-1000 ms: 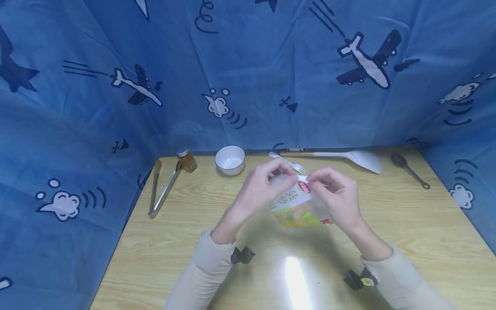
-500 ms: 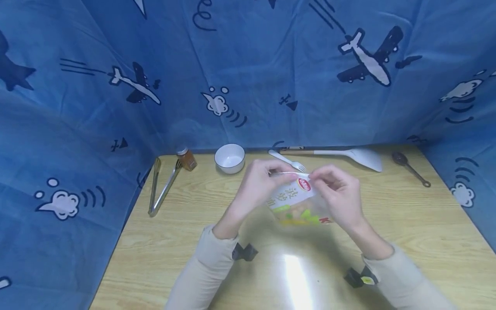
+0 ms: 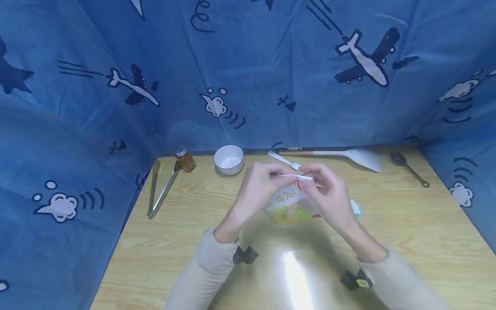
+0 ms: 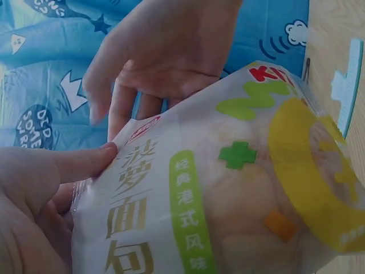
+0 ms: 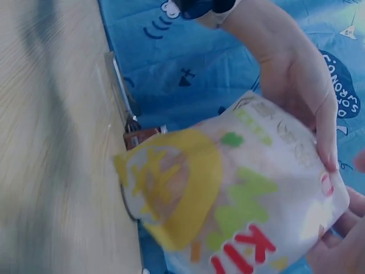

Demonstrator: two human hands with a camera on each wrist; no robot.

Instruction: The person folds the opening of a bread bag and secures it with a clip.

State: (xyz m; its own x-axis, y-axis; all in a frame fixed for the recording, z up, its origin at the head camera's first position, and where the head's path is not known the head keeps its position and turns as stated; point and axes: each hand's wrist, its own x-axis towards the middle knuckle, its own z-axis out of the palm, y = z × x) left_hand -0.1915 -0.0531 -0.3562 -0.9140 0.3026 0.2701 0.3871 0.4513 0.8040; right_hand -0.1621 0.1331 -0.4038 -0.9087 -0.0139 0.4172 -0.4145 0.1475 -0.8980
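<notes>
A clear and white bread bag (image 3: 288, 206), printed with yellow, green and red, hangs between my hands above the table; pale bread shows through it in the left wrist view. My left hand (image 3: 253, 185) pinches the bag's top edge, its thumb (image 4: 82, 164) flat on the front. My right hand (image 3: 331, 193) is at the other end of that edge. One fingertip (image 5: 360, 161) stands off the film with a gap, while other fingers (image 5: 344, 222) lie against the edge. The head view shows the bag's right side hidden behind my right hand.
On the table (image 3: 162, 258) stand metal tongs (image 3: 164, 193), a spice jar (image 3: 186, 161) and a white bowl (image 3: 228, 160) at back left. A fork (image 3: 284, 160), a long spatula (image 3: 362, 159) and a brown spoon (image 3: 408, 169) lie along the back. A turquoise plastic piece (image 3: 355, 207) lies behind my right hand.
The bag's top edge has folded over and its front tips away from the head view. My right hand has shifted slightly left, its fingers spreading from the edge. The turquoise piece now shows.
</notes>
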